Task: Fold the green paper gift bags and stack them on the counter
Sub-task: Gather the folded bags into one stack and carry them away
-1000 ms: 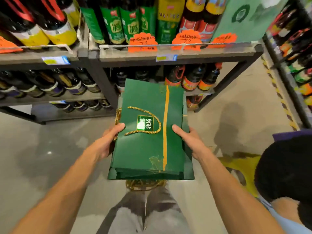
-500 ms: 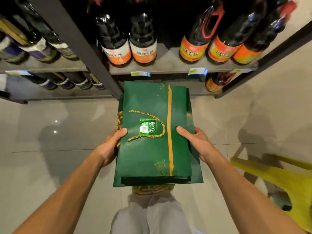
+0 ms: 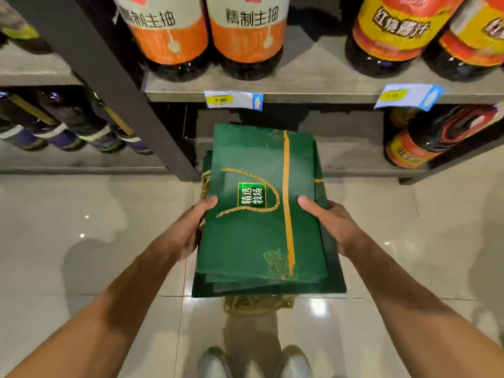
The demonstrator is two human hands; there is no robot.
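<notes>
Head view looked down on a stack of flat-folded green paper gift bags (image 3: 245, 241), held between both hands above the tiled floor (image 3: 81, 241). Its 12 o'clock end reached toward a low shelf (image 3: 313, 88); whether it touched could not be told. The left hand (image 3: 188, 230) had its grip clamped on the stack's 9 o'clock edge, thumb on top beside a gold rope handle (image 3: 261, 208) lying on the top bag. The right hand (image 3: 332, 225) was clamped on the 3 o'clock edge, thumb near the orange stripe (image 3: 287, 214). Fingers under the stack were hidden. More rope loops (image 3: 253, 304) hung from the 6 o'clock edge. At 12 o'clock, dark bottles (image 3: 169, 36) with orange labels stood on the shelf above two price tags (image 3: 233, 99). Shoes (image 3: 215, 364) showed at 6 o'clock.
</notes>
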